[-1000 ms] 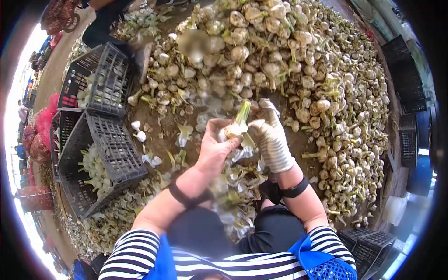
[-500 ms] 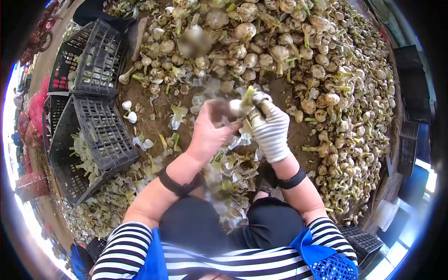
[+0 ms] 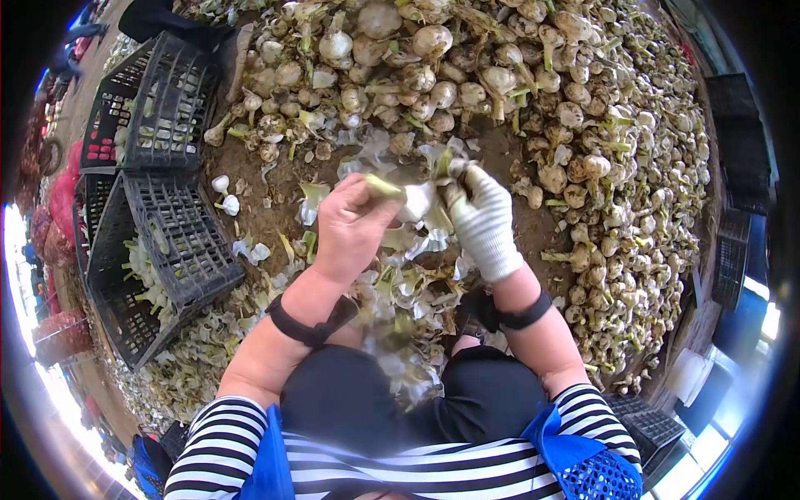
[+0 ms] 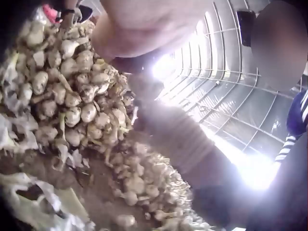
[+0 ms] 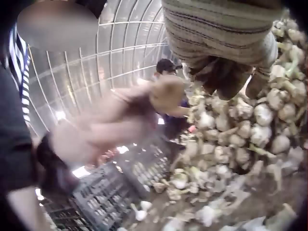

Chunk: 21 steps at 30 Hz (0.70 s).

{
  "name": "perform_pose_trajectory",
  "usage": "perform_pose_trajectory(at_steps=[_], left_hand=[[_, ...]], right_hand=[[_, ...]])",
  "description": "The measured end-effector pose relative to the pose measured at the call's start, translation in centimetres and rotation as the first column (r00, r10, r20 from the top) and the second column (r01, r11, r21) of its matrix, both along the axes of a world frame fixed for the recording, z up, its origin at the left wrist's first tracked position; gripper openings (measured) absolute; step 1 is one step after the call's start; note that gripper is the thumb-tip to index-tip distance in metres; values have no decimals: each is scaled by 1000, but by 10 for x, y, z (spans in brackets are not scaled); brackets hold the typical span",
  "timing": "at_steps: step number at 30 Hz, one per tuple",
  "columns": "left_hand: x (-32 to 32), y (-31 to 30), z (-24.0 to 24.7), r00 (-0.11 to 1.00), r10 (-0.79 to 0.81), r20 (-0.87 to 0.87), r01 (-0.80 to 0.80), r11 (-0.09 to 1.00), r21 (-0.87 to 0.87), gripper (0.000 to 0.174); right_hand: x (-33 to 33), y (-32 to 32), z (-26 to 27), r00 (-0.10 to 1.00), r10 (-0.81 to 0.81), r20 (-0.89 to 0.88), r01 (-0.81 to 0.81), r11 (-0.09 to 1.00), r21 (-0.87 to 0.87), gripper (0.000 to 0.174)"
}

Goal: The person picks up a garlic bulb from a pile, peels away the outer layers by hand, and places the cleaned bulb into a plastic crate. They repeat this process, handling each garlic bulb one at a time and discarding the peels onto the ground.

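Observation:
My bare left hand [image 3: 348, 232] grips a garlic bulb [image 3: 416, 202] by its pale green stem [image 3: 384, 186], with the white bulb pointing right. Close beside it, my right hand [image 3: 485, 223], in a striped knit glove, pinches a strip of garlic skin [image 3: 442, 167] at the bulb's right side. In the left wrist view the bare hand [image 4: 149, 21] fills the top and hides the bulb. The glove [image 5: 224, 36] looms large in the right wrist view, its fingertips dark with dirt, while the left hand [image 5: 118, 120] is blurred.
A big heap of unpeeled garlic [image 3: 617, 217] spreads ahead and to the right. Black plastic crates [image 3: 179, 242] holding trimmed garlic stand at the left, with a few white bulbs [image 3: 229, 203] on the soil beside them. Loose skins [image 3: 408, 317] litter the ground between the knees.
The left hand has shifted from around the bulb to its stem, moving slightly left. The bulb now shows white, and the right hand has drawn a strip of skin off to the right.

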<state>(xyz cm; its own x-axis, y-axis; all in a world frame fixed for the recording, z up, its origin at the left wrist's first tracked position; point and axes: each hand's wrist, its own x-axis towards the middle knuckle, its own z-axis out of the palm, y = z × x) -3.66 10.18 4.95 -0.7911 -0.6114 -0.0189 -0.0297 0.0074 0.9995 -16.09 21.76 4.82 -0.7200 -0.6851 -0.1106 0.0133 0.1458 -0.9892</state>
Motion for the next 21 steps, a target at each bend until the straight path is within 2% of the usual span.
perform_pose_trajectory(at_steps=[1, 2, 3, 4, 5, 6, 7, 8, 9, 11, 12, 13, 14, 15, 16, 17, 19, 20, 21], left_hand=[[1, 2, -1, 1000, -7, 2, 7, 1000, 3, 9], [1, 4, -3, 996, 40, -84, -16, 964, 264, 11], [0, 5, -6, 982, 110, -156, -16, 862, 507, 14], [2, 1, -10, 956, 150, -253, 57, 750, 659, 19], [3, -3, -10, 957, 150, -249, 54, 749, 660, 19], [3, -7, -10, 948, 182, -259, 62, 696, 715, 19], [3, -11, -9, 938, 218, -270, 71, 640, 765, 20], [3, -13, -9, 928, 254, -274, 81, 579, 811, 21], [3, -12, -10, 928, 254, -271, 79, 577, 813, 21], [-1, -9, -12, 945, 235, -229, 80, 510, 856, 22], [-3, -7, -13, 946, 246, -211, 59, 510, 858, 20], [-4, -4, -11, 946, 245, -211, 60, 508, 860, 20], [-5, -2, -7, 953, 203, -226, 57, 611, 789, 19], [-6, 0, -2, 958, 162, -235, 54, 706, 706, 18], [-7, 2, 1, 954, 157, -257, 66, 723, 687, 15], [-6, 4, 1, 953, 160, -256, 64, 723, 688, 15], [-4, 6, -1, 972, 109, -207, 6, 874, 486, 15], [-3, 6, -1, 976, 79, -202, -2, 936, 353, 15], [-3, 6, -1, 977, 77, -199, -1, 934, 357, 15]], right_hand=[[-6, -2, -11, 990, -62, -125, 68, 996, 49, 15], [-16, 4, -36, 934, 5, -357, 101, 956, 277, 17], [-21, 6, -42, 933, 4, -360, 102, 956, 275, 17], [-23, 9, -46, 892, 30, -452, 129, 939, 318, 17], [-24, 13, -51, 843, 59, -535, 162, 920, 357, 18], [-29, 15, -52, 828, 53, -558, 177, 919, 351, 24], [-33, 20, -49, 763, 191, -617, 229, 814, 535, 31], [-32, 20, -48, 657, 143, -740, 285, 862, 420, 35], [-30, 18, -43, 537, 83, -839, 325, 898, 297, 40], [-34, 12, -27, 678, 72, -731, 51, 988, 145, 41], [-30, 12, -22, 810, 103, -578, -48, 993, 110, 32], [-25, 13, -16, 810, 103, -578, -45, 993, 113, 32], [-18, 13, -10, 982, 31, -186, -27, 999, 24, 28], [-12, 12, -3, 970, -11, 245, 25, 998, -50, 25], [-7, 11, 3, 895, -51, 443, 131, 980, -151, 22], [-4, 10, 5, 895, -49, 444, 128, 980, -150, 22], [-1, 11, 7, 982, 0, 191, 26, 991, -134, 22], [1, 13, 11, 955, 42, 292, -18, 996, -84, 23], [1, 13, 13, 955, 39, 294, -16, 997, -80, 23]])
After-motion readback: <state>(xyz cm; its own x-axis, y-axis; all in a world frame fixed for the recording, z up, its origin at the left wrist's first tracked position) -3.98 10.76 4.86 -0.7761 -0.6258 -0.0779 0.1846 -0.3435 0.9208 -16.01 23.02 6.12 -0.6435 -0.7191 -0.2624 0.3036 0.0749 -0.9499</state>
